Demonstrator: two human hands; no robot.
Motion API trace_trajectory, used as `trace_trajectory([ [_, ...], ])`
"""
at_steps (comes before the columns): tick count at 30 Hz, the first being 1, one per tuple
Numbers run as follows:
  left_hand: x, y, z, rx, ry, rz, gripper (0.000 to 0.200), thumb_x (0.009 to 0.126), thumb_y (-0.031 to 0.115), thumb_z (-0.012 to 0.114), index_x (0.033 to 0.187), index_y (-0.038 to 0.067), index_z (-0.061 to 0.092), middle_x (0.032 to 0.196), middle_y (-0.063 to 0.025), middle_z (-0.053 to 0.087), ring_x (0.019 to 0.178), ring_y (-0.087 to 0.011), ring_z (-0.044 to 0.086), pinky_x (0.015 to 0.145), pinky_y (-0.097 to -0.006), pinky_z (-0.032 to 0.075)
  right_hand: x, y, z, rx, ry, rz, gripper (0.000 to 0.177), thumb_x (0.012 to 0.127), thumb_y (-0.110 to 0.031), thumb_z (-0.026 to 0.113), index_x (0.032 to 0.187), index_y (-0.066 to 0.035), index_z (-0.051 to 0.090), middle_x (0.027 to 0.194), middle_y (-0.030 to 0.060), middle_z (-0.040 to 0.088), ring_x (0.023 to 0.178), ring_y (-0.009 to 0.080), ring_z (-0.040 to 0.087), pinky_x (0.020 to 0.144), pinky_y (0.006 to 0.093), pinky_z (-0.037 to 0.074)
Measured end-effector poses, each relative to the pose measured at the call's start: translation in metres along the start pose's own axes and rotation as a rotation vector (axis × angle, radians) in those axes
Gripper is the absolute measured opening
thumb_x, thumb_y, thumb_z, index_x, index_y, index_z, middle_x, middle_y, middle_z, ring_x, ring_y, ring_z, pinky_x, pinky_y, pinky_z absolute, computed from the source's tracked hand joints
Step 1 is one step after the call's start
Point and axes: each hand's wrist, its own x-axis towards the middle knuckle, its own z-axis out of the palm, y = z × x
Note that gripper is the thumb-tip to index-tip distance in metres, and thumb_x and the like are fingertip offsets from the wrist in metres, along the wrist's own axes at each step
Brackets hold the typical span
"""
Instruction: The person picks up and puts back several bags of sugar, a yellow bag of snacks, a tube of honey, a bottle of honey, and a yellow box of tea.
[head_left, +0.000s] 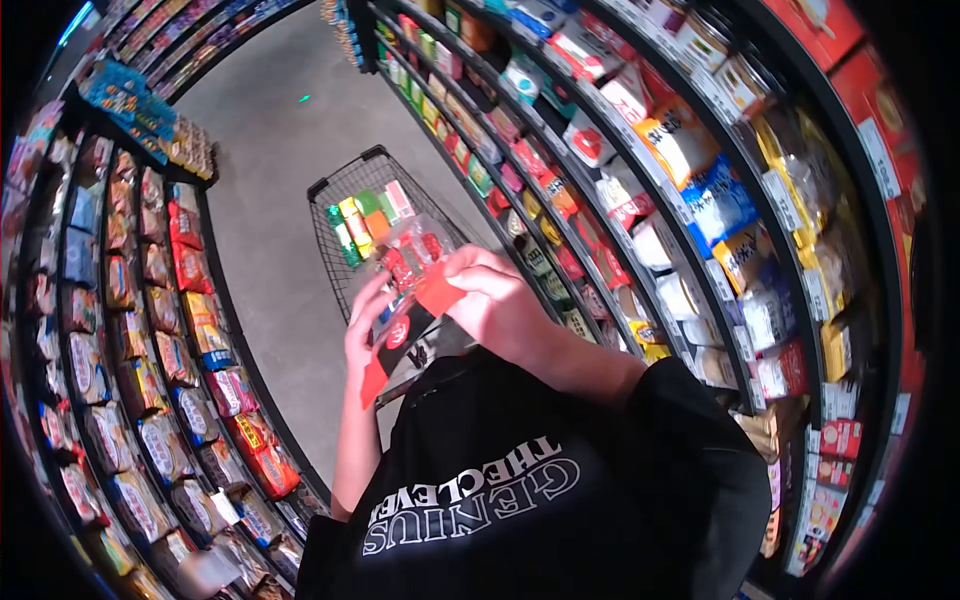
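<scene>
A clear plastic package (pixel 413 252) with red pieces inside is held up in front of my chest, over the near end of a shopping cart. It has a black and red band or label (pixel 398 332) along its near side. My right hand (pixel 487 293) pinches the red part at its right end, thumb and fingers closed. My left hand (pixel 366 325) curls round the left side of the package, its fingers partly hidden behind it. The wire shopping cart (pixel 345 164) stands just beyond my hands. Green, yellow, orange and white-pink packages (pixel 367 219) lie in it.
Shelves of wrapped snacks (pixel 165 440) run along the left side. Tall shelves on the right hold bagged goods (pixel 720 200), jars and boxes, close to my right arm. A grey floor aisle (pixel 270 110) stretches ahead, with a blue display (pixel 128 100) at the far left.
</scene>
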Motion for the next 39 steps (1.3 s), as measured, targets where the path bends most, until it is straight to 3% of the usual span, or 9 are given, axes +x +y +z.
trace_trajectory([
  [5, -0.015, 0.004, 0.017, -0.458, 0.155, -0.496, 0.027, 0.089, 0.008, 0.078, 0.114, 0.000, 0.071, 0.103, -0.0055, 0.075, 0.090, -0.0152, 0.071, 0.087, -0.0318, 0.056, 0.006, -0.021, -0.024, 0.119, 0.119, 0.121, 0.028, 0.104, -0.010, 0.051, 0.129, 0.000, 0.058, 0.107, 0.0112, 0.065, 0.090, 0.0165, 0.063, 0.082, 0.0304, 0.052],
  [10, 0.000, 0.012, 0.031, -0.677, 0.095, -0.745, 0.031, 0.095, 0.018, 0.074, 0.119, 0.000, 0.067, 0.102, -0.0069, 0.074, 0.083, -0.0146, 0.071, 0.070, -0.0304, 0.059, 0.002, 0.002, -0.098, -0.767, 0.320, -0.130, 0.048, 0.101, -0.018, 0.064, 0.143, 0.000, 0.048, 0.105, 0.0098, 0.068, 0.085, 0.0122, 0.065, 0.079, 0.0287, 0.053],
  [13, 0.013, 0.020, 0.042, -0.714, -0.058, -0.877, 0.030, 0.097, 0.018, 0.072, 0.120, 0.001, 0.066, 0.102, -0.0106, 0.073, 0.075, -0.0183, 0.072, 0.053, -0.0305, 0.058, -0.010, 0.013, -0.130, -0.678, 0.350, 0.111, 0.051, 0.098, -0.026, 0.068, 0.141, -0.002, 0.053, 0.109, 0.0067, 0.070, 0.098, 0.0131, 0.065, 0.083, 0.0305, 0.053],
  [20, 0.023, 0.014, 0.077, -0.640, -0.266, -0.912, 0.030, 0.097, 0.017, 0.072, 0.121, 0.001, 0.066, 0.101, -0.0082, 0.073, 0.076, -0.0151, 0.071, 0.054, -0.0293, 0.058, -0.041, 0.002, -0.165, -0.553, 0.127, 0.494, 0.050, 0.095, -0.033, 0.072, 0.136, -0.007, 0.060, 0.116, 0.0032, 0.071, 0.101, 0.0123, 0.066, 0.079, 0.0302, 0.054],
  [30, 0.006, -0.013, 0.133, -0.570, -0.207, -0.856, 0.036, 0.103, 0.010, 0.062, 0.137, 0.004, 0.057, 0.118, -0.0002, 0.068, 0.103, -0.0080, 0.063, 0.090, -0.0246, 0.050, -0.069, -0.010, -0.235, -0.804, 0.246, 0.270, 0.039, 0.094, -0.029, 0.076, 0.122, -0.003, 0.071, 0.105, 0.0058, 0.075, 0.091, 0.0139, 0.069, 0.082, 0.0356, 0.056],
  [33, -0.047, -0.083, 0.141, -0.448, -0.087, -0.780, 0.040, 0.099, 0.017, 0.068, 0.136, 0.003, 0.058, 0.117, -0.0056, 0.070, 0.104, -0.0145, 0.065, 0.092, -0.0289, 0.050, -0.070, 0.013, -0.305, -0.860, 0.469, 0.150, 0.034, 0.095, -0.024, 0.074, 0.122, -0.004, 0.071, 0.099, 0.0077, 0.076, 0.089, 0.0114, 0.069, 0.081, 0.0329, 0.055],
  [36, -0.084, -0.094, 0.138, 0.163, -0.256, -0.746, 0.048, 0.095, 0.034, 0.071, 0.134, 0.007, 0.061, 0.121, -0.0124, 0.069, 0.113, -0.0251, 0.064, 0.100, -0.0419, 0.048, -0.054, -0.006, -0.323, -0.959, 0.716, 0.085, 0.032, 0.095, -0.018, 0.073, 0.123, -0.004, 0.070, 0.104, 0.0093, 0.075, 0.094, 0.0154, 0.070, 0.086, 0.0336, 0.055],
  [38, -0.092, -0.076, 0.143, 0.509, -0.409, -0.927, 0.057, 0.090, 0.050, 0.069, 0.133, 0.013, 0.063, 0.129, -0.0168, 0.066, 0.124, -0.0338, 0.058, 0.108, -0.0533, 0.039, -0.039, -0.011, -0.353, -1.152, 0.823, 0.171, 0.031, 0.094, -0.013, 0.073, 0.123, -0.003, 0.070, 0.111, 0.0102, 0.075, 0.101, 0.0202, 0.071, 0.092, 0.0350, 0.054],
  [39, -0.108, -0.084, 0.147, 0.476, -0.405, -1.020, 0.056, 0.091, 0.055, 0.065, 0.132, 0.017, 0.064, 0.128, -0.0136, 0.066, 0.127, -0.0342, 0.055, 0.109, -0.0553, 0.034, -0.038, 0.004, -0.389, -1.300, 0.790, -0.055, 0.032, 0.093, -0.011, 0.072, 0.124, -0.004, 0.070, 0.111, 0.0120, 0.074, 0.104, 0.0242, 0.071, 0.094, 0.0358, 0.053],
])
